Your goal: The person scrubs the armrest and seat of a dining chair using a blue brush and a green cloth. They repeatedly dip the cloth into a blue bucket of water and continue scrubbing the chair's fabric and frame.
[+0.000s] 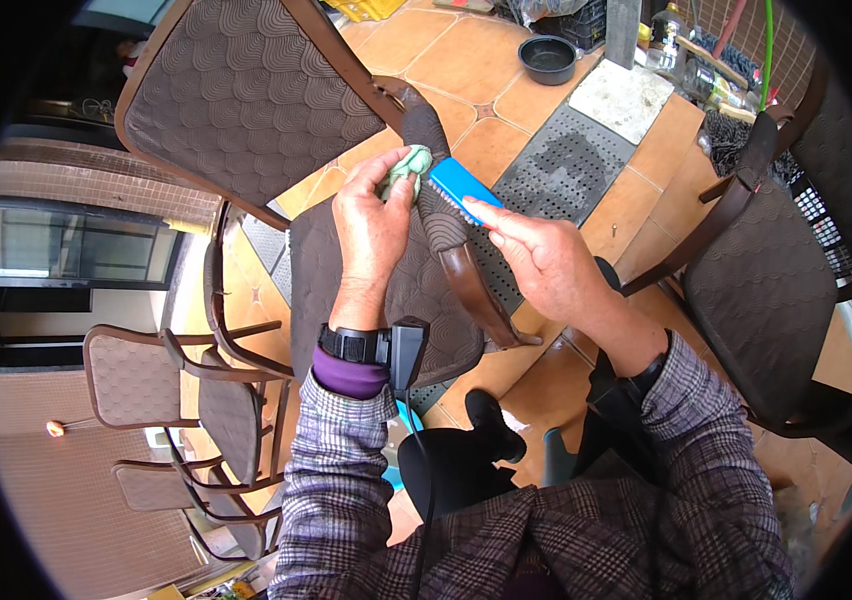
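Note:
Right in front of me stands a wooden armchair with a brown quilted backrest (pixel 253 90) and seat (pixel 433 315). Brown padded fabric (pixel 447 225) covers the middle of its armrest (pixel 474 289). In my right hand (pixel 546 259) is a blue scrubbing brush (pixel 463 187), its pale bristles against or just beside the padding. My left hand (pixel 373 217) pinches a crumpled light green cloth (pixel 411 169) at the padding's inner side. Whether the cloth presses on the padding cannot be told.
At right stands another brown chair (pixel 760 300); more chairs (pixel 133 379) line the left. A black basin (pixel 548 58) and a perforated grey mat (pixel 564 161) lie on the orange tiles. Bottles (pixel 667 41) and mops crowd the upper right. A blue basin (pixel 394 476) is partly hidden below my left arm.

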Tool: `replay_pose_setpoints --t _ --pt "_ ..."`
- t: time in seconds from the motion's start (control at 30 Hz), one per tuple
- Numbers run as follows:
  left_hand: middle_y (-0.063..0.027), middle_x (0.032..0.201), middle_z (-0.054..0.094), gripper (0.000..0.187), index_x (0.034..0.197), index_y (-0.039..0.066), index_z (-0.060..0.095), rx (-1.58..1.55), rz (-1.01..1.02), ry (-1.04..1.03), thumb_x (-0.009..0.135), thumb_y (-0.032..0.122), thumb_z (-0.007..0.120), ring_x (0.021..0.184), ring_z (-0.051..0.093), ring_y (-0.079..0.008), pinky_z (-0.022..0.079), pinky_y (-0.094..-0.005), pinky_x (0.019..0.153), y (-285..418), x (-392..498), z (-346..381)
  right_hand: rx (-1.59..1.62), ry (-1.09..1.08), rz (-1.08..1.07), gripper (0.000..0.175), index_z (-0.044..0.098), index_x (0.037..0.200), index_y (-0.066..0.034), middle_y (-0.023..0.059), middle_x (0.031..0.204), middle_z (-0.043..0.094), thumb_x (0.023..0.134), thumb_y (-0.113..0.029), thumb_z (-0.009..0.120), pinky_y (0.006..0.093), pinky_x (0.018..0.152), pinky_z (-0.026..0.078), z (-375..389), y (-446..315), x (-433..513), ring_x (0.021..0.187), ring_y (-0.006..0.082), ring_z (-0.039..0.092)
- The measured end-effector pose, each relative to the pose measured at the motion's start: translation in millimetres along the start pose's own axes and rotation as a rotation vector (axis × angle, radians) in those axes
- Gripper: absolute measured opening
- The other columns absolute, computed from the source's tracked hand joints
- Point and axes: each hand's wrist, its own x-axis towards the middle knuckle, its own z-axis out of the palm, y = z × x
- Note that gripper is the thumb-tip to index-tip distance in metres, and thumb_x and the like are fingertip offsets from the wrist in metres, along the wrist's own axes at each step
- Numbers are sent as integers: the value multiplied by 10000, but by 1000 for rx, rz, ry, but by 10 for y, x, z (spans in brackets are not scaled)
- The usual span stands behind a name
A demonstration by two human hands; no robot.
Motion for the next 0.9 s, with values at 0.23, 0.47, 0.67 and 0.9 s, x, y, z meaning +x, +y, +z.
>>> replay_pose_setpoints --t 0.23,0.47,0.67,0.9 --pt "-125 1127 741 258 1158 14 762 139 263 31 905 -37 745 1058 718 -212 589 -329 892 198 -547 -63 -509 -38 57 335 714 1340 -279 182 1043 755 1023 -219 626 505 773 568 169 170 1362 927 397 725" --pt "-154 1096 741 266 1082 8 752 53 225 49 832 -76 723 1035 729 -331 579 -391 918 230 -362 -73 -432 -249 -120 327 721 1333 -219 209 960 746 1028 -191 605 485 753 570 -216 -53 913 877 400 727" --pt "-138 1143 732 308 1128 10 755 13 258 51 846 -105 705 1087 721 -273 578 -354 943 200 -546 -3 -703 -296 -65 327 729 1323 -286 197 892 739 1035 -207 598 495 696 563 -297 -245 821 803 402 723" --pt "-158 1106 728 304 1077 20 746 -29 243 62 808 -114 699 1062 720 -339 576 -398 945 251 -588 -9 -646 -190 -151 319 733 1317 -265 203 886 742 1025 -197 624 474 677 557 130 58 1724 785 403 722"
